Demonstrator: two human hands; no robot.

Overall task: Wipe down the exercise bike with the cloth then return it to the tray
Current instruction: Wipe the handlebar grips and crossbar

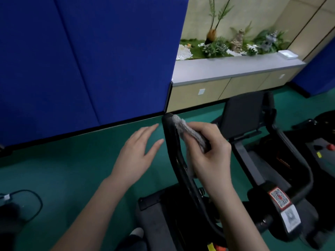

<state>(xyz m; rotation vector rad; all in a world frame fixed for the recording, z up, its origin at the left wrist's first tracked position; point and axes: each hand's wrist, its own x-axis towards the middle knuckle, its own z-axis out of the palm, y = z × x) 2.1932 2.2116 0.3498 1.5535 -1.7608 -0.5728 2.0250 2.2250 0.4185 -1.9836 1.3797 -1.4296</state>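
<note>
Two bare hands are seen, one cloth, and one exercise bike. The cloth is grey and knitted-looking, bunched into a thick fold, a bit fuzzy from blur, with one end poking up toward 11 o'clock and another bit hanging down under the palm. It's pinched in the grip of the right hand, thumb on top and fingers curled round it, and it's pressed right against the black handlebar of the exercise bike near its top end. The left hand is held flat and spread wide at about 9 o'clock from the bar, just beside it, with nothing in it; whether the fingertips touch the bar can't be told. The bike frame is all black, with two square code stickers on a post at 4 o'clock, one red-edged and one grey. A green floor is seen underneath, a blue partition at 10 o'clock, and a long grey surface at 1 o'clock with several small plants behind it.
</note>
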